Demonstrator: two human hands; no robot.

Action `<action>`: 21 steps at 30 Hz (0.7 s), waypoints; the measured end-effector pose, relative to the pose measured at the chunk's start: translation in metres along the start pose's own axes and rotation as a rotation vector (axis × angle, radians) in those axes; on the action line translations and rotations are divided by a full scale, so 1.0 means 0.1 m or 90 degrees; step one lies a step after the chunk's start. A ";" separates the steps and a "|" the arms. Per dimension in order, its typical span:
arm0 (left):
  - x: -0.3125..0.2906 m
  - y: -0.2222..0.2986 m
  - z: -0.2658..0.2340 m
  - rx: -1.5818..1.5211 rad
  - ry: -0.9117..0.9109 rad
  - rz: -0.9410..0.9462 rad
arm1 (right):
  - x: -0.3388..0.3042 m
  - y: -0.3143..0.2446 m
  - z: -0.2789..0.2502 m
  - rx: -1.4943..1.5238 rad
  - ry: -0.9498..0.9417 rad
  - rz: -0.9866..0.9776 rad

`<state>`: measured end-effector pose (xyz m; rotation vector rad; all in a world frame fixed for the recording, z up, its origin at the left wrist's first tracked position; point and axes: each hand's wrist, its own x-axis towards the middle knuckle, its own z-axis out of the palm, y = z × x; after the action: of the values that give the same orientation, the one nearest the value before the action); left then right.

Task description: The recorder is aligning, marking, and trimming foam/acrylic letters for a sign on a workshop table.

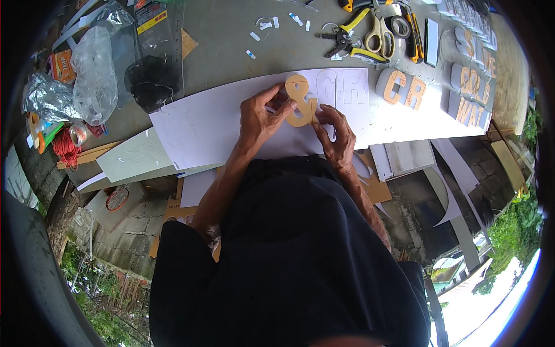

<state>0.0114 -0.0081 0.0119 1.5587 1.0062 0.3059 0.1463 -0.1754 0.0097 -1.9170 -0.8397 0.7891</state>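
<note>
A tan ampersand cutout [299, 85] is held over a large white sheet [202, 118] near the table's front edge. My left hand [260, 115] pinches its left side between thumb and fingers. From the lower right, my right hand [338, 139] has its thumb and fingertips closed at the cutout's edge. A thin dark line runs up the sheet beside my right fingers; whether it is a slim tool or a mark, I cannot tell. Faint letter outlines [355, 87] are drawn on the sheet just right of the cutout.
Tan-faced letters [396, 87] stand on the right of the sheet, with more block letters [471, 84] beyond. Pliers [344, 40], scissors [380, 36] and a cutter knife [414, 34] lie at the back. Plastic bags [95, 72] and red cord [67, 151] crowd the left.
</note>
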 end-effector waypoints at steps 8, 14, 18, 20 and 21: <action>-0.02 -0.02 0.00 -0.019 0.007 -0.006 | 0.00 0.08 0.01 -0.014 0.004 -0.034; -0.01 0.04 -0.01 -0.013 0.007 -0.022 | 0.04 0.07 0.00 -0.007 -0.011 -0.022; -0.01 -0.04 0.02 -0.018 0.020 -0.040 | 0.06 0.00 -0.02 -0.020 -0.022 -0.015; -0.04 -0.07 0.04 0.032 0.073 -0.002 | 0.06 0.03 -0.02 -0.021 -0.021 -0.023; -0.06 -0.05 0.05 0.080 0.127 0.035 | 0.06 0.02 -0.03 -0.022 -0.021 -0.021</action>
<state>0.0097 -0.0162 0.0076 1.6955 1.1568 0.4507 0.1526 -0.1730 0.0086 -1.9199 -0.9087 0.7934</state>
